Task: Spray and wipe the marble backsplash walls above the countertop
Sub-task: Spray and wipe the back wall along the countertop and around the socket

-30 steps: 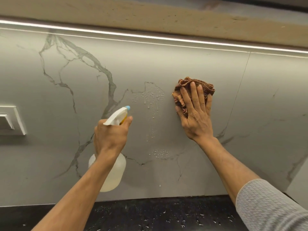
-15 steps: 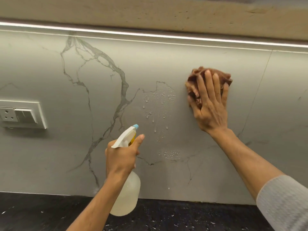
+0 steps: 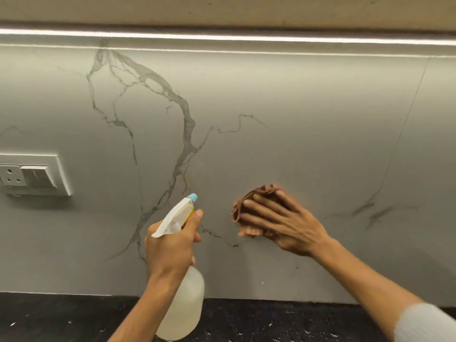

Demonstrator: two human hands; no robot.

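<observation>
The grey marble backsplash with dark veins fills the view. My left hand grips the neck of a translucent spray bottle with a white trigger head and blue nozzle pointing at the wall. My right hand presses a bunched brown cloth flat against the wall with straight, spread fingers, low and just right of the bottle. The hand and cloth are motion-blurred. No droplets show on the wall where the cloth has passed.
A white socket and switch plate is set into the wall at the left. A black speckled countertop runs along the bottom. A bright light strip runs under the wooden cabinet above. A thin panel seam descends at the right.
My right hand has swept the cloth down and left across the sprayed patch, and the droplets are gone. The left hand with the bottle stays about the same place.
</observation>
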